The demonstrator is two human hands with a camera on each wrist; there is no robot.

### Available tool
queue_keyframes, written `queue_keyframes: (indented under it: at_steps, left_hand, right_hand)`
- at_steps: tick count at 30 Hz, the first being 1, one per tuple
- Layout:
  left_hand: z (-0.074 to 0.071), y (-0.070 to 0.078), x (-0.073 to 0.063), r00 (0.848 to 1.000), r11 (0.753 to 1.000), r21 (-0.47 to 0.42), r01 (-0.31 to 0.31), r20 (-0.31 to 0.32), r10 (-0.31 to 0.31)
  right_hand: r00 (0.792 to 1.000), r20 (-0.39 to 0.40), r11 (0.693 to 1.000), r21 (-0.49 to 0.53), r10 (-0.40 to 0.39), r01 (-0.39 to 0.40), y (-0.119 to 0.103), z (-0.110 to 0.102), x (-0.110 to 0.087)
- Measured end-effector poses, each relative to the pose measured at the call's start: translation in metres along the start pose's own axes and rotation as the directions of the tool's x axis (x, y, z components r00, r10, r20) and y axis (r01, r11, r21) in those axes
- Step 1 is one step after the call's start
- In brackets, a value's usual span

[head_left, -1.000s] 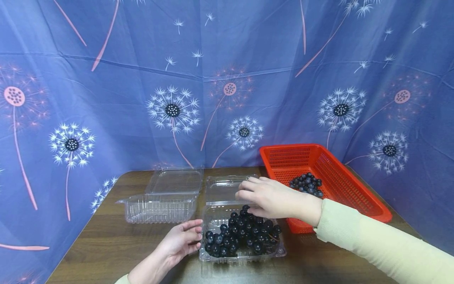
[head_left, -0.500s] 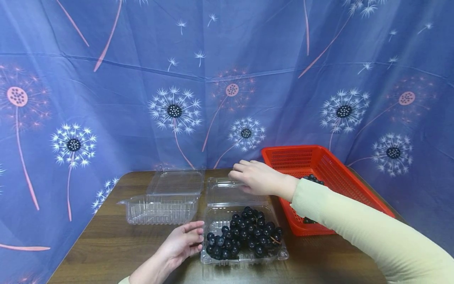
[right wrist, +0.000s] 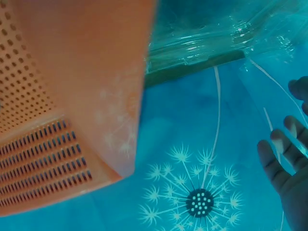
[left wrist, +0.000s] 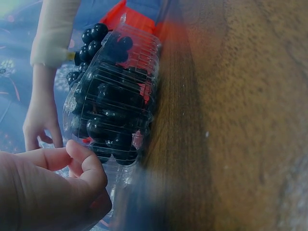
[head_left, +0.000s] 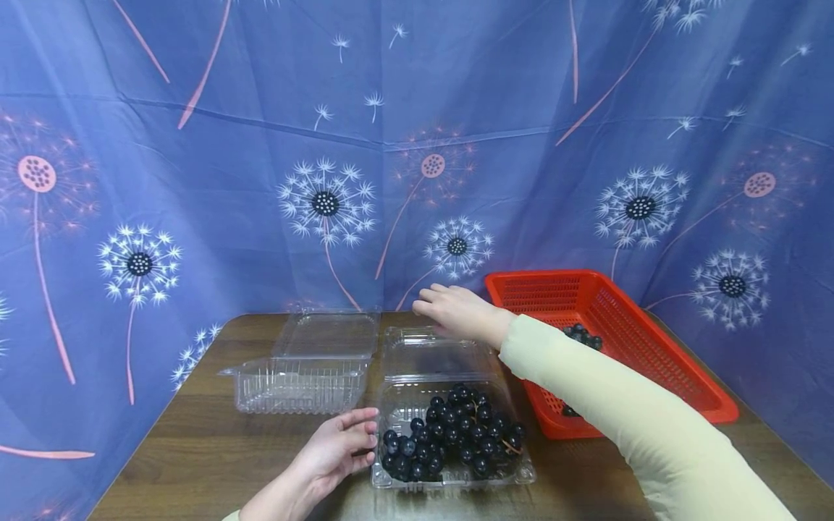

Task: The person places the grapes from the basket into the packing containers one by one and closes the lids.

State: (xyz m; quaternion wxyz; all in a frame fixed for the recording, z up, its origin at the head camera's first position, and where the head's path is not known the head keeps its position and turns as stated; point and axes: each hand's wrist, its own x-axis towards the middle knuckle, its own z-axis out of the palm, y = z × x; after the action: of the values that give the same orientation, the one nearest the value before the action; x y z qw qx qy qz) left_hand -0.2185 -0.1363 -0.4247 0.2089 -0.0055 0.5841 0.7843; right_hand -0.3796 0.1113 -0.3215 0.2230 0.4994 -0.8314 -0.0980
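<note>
A bunch of dark grapes (head_left: 456, 434) fills much of a clear plastic clamshell box (head_left: 521, 474), whose lid (head_left: 417, 362) lies folded back behind it. My left hand (head_left: 335, 450) is at the box's left wall, fingers relaxed and bent, gripping nothing; in the left wrist view its thumb and fingers (left wrist: 91, 166) are right at the box's end. Over the far side of the lid, my right hand (head_left: 462, 315) hovers with loosely bent fingers. The right wrist view shows those fingers (right wrist: 274, 161) spread and holding nothing, with the lid's clear plastic nearby.
To the left stands another open clear clamshell box (head_left: 300, 387), with nothing visible inside. A red perforated basket (head_left: 645, 347) is at the right, with more dark grapes (head_left: 582, 335) partly behind the right sleeve. A blue dandelion curtain (head_left: 391, 94) rises behind the wooden table (head_left: 189, 441).
My right hand has left the grapes and moved up and away, over the lid's far edge, its arm now crossing the basket. The left hand stays beside the box.
</note>
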Motion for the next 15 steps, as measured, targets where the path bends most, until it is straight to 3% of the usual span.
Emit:
queue_keyframes:
  at_steps: [15]
  left_hand:
    - [0.001,0.002,-0.002,1.000,1.000,-0.008,0.000,-0.005,0.000]
  right_hand:
    - [0.983,0.161,0.994,0.041,0.094,-0.101,0.006,0.020,0.038]
